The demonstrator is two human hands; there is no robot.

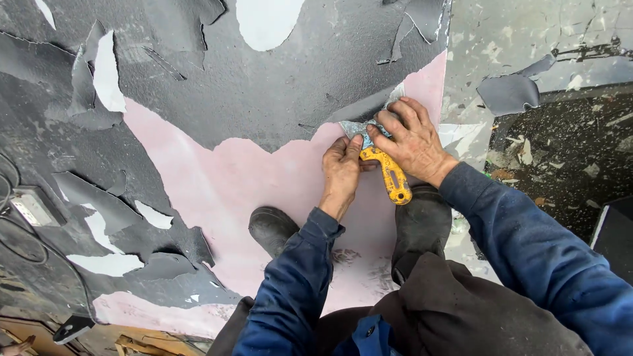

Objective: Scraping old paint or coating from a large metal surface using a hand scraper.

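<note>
Gripping a yellow-handled scraper point(389, 173), both hands press its blade under grey paint point(277, 86).

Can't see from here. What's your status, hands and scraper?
Left hand and right hand both on the yellow scraper. Blade under the dark coating edge, pink layer bared. Loose flakes around.

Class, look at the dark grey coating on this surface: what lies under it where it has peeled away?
Where the dark grey coating has peeled, a pink layer shows, with white patches elsewhere. What lies under the unpeeled coating is hidden. Both hands press a yellow-handled scraper at its edge.
</note>
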